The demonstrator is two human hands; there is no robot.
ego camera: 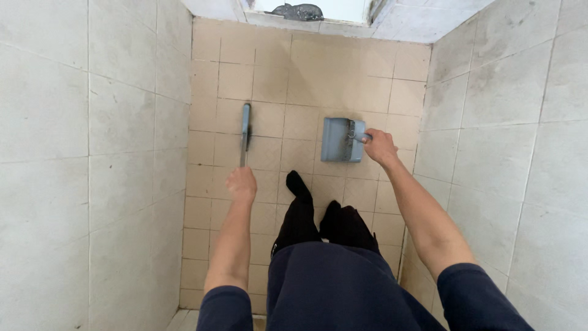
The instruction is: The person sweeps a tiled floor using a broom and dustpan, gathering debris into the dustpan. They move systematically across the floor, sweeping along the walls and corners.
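Note:
My left hand (pixel 241 183) grips the handle of a grey broom (pixel 245 127), whose narrow head points away from me over the beige tiled floor (pixel 306 67). My right hand (pixel 380 146) holds the short handle of a grey dustpan (pixel 340 140), which lies flat on the floor with its open mouth facing left, toward the broom. Broom and dustpan are about one tile's width apart. Below the hands I see my dark trousers and black-socked feet (pixel 318 217) standing on the tiles.
Pale tiled walls close in on the left (pixel 92 153) and right (pixel 520 135), leaving a narrow strip of floor. At the far end is a raised white threshold (pixel 318 21) with a dark crumpled object (pixel 298 10) on it.

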